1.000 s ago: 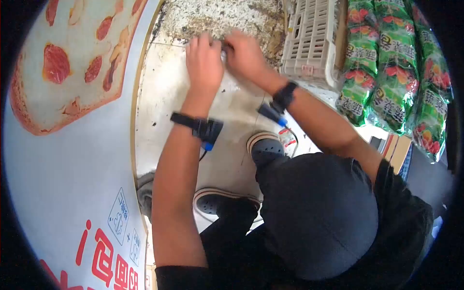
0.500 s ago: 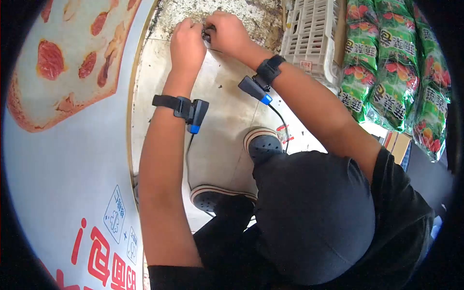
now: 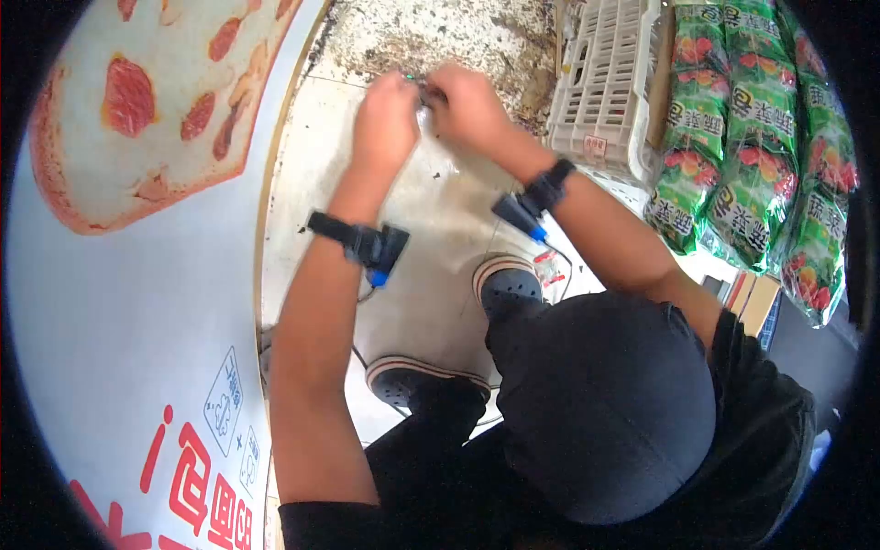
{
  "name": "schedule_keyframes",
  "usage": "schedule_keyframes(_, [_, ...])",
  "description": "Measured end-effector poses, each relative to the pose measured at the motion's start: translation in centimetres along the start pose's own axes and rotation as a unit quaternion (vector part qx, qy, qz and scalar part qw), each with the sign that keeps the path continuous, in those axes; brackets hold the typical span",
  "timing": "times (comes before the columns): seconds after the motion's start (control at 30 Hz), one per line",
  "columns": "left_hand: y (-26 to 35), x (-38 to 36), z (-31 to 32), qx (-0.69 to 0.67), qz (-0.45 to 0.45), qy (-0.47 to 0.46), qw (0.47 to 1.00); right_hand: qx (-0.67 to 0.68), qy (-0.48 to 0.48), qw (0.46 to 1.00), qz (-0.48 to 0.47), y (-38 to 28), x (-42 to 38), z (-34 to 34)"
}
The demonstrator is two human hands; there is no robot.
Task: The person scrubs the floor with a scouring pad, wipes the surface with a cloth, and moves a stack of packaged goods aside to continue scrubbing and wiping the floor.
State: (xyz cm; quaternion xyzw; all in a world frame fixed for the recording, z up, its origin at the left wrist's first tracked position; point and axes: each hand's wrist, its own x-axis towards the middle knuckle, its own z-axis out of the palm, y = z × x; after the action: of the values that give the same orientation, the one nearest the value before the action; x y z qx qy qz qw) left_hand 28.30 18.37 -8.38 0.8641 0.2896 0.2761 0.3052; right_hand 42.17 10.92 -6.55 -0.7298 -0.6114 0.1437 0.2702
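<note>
My left hand (image 3: 387, 119) and my right hand (image 3: 467, 108) are close together over the floor (image 3: 431, 197), with fingers curled inward. Between their fingertips is a small dark object (image 3: 423, 90) with a bit of green; it is too small and blurred to name. Both hands appear to pinch it. Each wrist wears a black strap with a small dark device. Dark dirt and crumbs (image 3: 458, 41) cover the floor just beyond my hands.
A white plastic crate (image 3: 600, 78) stands at the upper right, beside green printed packages (image 3: 756, 119). A white panel (image 3: 137, 302) with a bread picture runs along the left. Two dark shoes (image 3: 510, 282) are on the floor below, near a red-and-white wrapper (image 3: 549, 269).
Both hands have shifted right and slightly down in the view, still close together. The crate, packages and panel have also shifted in the view.
</note>
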Motion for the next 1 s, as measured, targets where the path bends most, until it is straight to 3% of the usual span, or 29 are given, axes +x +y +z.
schedule_keyframes(0.17, [1.5,-1.8,-0.3,0.01,0.0,-0.022,1.0,0.022,-0.043,0.998,0.046,-0.8,-2.1,-0.8])
schedule_keyframes(0.27, [-0.8,2.2,-0.1,0.042,0.003,-0.011,0.999,-0.017,0.016,0.998,-0.056,0.6,2.8,-0.1])
schedule_keyframes(0.37, [-1.3,3.0,-0.3,0.049,0.019,0.001,0.999,-0.01,0.012,0.997,-0.07,1.2,3.3,-0.4])
schedule_keyframes(0.5, [0.3,-0.6,-0.1,-0.014,0.02,-0.01,1.0,0.025,-0.041,0.998,0.047,-0.9,-0.9,-0.9])
schedule_keyframes(0.57, [-0.6,0.0,-0.6,-0.052,0.007,-0.002,0.999,0.014,-0.045,0.998,0.043,-0.5,0.2,-0.6])
schedule_keyframes(0.63, [-2.1,2.5,-0.5,0.031,-0.001,-0.002,1.0,-0.044,-0.006,0.999,-0.022,0.5,3.2,0.2])
schedule_keyframes(0.67, [-2.1,3.3,-0.9,0.007,-0.004,-0.002,1.0,-0.035,-0.006,0.998,-0.05,1.1,4.3,0.3])
schedule_keyframes(0.77, [-2.1,3.0,-1.0,-0.008,0.011,-0.01,1.0,-0.008,-0.014,0.999,-0.042,0.9,3.8,-0.3])
schedule_keyframes(0.8, [-2.1,2.3,-0.9,-0.003,0.01,-0.011,1.0,-0.024,-0.015,1.0,0.004,0.4,2.9,-0.2])
schedule_keyframes(0.9, [-1.0,0.9,-0.7,0.023,0.048,-0.035,0.998,0.003,-0.001,1.0,0.016,-0.1,0.2,-0.3])
schedule_keyframes(1.0, [-2.1,2.3,-1.0,0.025,0.039,-0.02,0.999,-0.017,-0.006,1.0,-0.009,0.7,2.4,0.5])
